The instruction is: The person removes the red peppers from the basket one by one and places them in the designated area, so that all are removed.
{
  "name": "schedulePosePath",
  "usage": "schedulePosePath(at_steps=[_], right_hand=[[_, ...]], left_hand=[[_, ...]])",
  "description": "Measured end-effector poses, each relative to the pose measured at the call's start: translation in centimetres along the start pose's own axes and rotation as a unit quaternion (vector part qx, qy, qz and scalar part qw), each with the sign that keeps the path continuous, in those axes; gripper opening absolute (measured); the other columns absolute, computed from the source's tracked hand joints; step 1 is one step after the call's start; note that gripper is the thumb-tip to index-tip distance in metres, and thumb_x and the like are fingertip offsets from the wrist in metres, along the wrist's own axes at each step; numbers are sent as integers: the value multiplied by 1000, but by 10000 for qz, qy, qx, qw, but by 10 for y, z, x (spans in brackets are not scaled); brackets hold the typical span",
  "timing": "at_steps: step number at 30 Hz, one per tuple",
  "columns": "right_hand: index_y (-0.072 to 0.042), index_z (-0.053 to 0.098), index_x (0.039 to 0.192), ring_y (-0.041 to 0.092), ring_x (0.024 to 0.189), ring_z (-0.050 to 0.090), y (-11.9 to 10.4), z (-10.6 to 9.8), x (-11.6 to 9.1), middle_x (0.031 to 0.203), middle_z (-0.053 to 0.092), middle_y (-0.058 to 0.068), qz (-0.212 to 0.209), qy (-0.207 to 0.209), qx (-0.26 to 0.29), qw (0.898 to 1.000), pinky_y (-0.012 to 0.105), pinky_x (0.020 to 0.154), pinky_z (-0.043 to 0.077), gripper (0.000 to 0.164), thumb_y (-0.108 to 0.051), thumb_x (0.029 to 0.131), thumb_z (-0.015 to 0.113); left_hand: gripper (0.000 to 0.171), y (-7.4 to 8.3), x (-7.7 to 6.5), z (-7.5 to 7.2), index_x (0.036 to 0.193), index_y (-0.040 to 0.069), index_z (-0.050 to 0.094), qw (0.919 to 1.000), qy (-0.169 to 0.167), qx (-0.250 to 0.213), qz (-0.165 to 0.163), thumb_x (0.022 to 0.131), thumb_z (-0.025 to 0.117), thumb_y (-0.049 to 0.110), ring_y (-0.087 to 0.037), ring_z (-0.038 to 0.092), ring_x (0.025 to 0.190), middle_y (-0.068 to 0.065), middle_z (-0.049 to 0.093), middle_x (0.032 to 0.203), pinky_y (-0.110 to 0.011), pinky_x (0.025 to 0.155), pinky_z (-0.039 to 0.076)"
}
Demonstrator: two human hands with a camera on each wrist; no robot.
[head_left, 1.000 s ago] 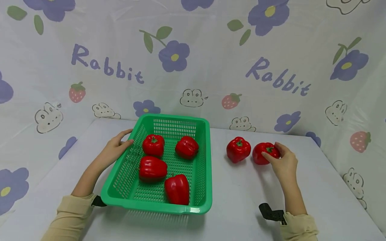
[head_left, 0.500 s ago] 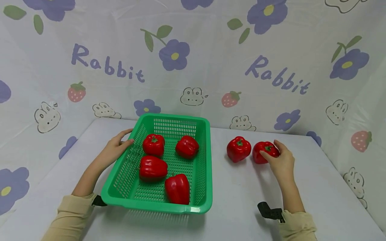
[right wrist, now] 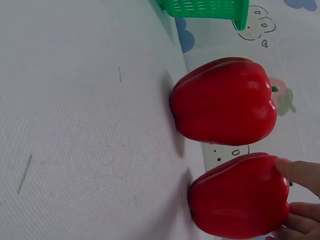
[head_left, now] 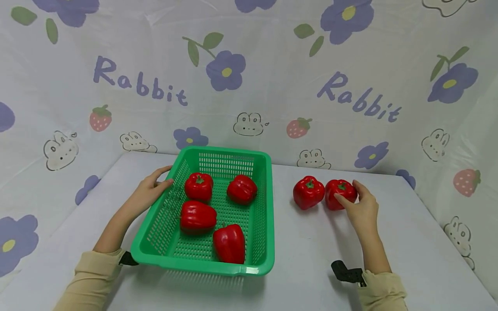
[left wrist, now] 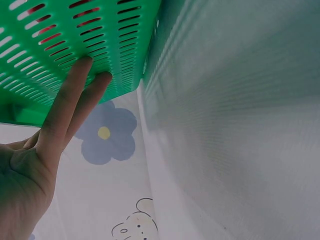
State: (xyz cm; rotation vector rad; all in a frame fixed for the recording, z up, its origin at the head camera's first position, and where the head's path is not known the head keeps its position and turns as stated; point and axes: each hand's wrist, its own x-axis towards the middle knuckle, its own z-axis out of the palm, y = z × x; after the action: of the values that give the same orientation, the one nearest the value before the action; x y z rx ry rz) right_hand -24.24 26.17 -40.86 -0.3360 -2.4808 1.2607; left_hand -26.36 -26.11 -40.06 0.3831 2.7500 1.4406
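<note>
My right hand (head_left: 363,211) pinches a red bell pepper (head_left: 333,190) between thumb and fingers at the right of the table. That pepper stands upright, stem up, close beside another red bell pepper (head_left: 308,196). The right wrist view shows the thumb on the top edge of the held pepper (right wrist: 240,197) and the other fingers at its far side. On the left, my left hand (head_left: 145,196) touches the side of a green plastic basket (head_left: 186,262). Its straight fingers (left wrist: 65,107) lie against the slotted wall in the left wrist view.
Inside the basket lie several red bell peppers, among them one at the front (head_left: 228,244) and one at the back right (head_left: 241,190). The white table (head_left: 303,259) meets a patterned curtain (head_left: 268,69) behind. A black wrist camera (head_left: 346,273) sits below my right hand.
My right hand has shifted slightly left with its pepper, which now stands straighter and nearer to the neighbouring one. The left hand and basket have stayed in place.
</note>
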Motion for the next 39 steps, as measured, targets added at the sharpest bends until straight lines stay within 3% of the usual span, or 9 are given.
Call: schedulePosePath(at_steps=[19,29,39], right_hand=[[-6,30,153,39,148,25,-7,-4,-6,157,32,20,-34,42,-72,10000,58,109,34,74,-24,92,68],[-10,27,155,38,147,27,-32,-5,-16,158,33,16,-154,88,11,9998,56,106,39,76,-28,93,67],[-10,31,154,34,146,33,-65,-4,-32,156,38,14,-334,-240,220,9989,53,109,39,76,-34,91,68]], left_hand=[[61,-2,2,0,155,6,21,10000,-59,-42,47,105,44,30,-10,69,71,-28,70,104,-29,63,56],[61,-3,2,0,156,7,21,9999,-76,-103,22,104,44,30,-10,69,73,-29,69,106,-29,64,56],[60,-2,2,0,155,7,21,9999,-41,-95,1,104,44,30,-10,69,71,-28,70,104,-28,63,56]])
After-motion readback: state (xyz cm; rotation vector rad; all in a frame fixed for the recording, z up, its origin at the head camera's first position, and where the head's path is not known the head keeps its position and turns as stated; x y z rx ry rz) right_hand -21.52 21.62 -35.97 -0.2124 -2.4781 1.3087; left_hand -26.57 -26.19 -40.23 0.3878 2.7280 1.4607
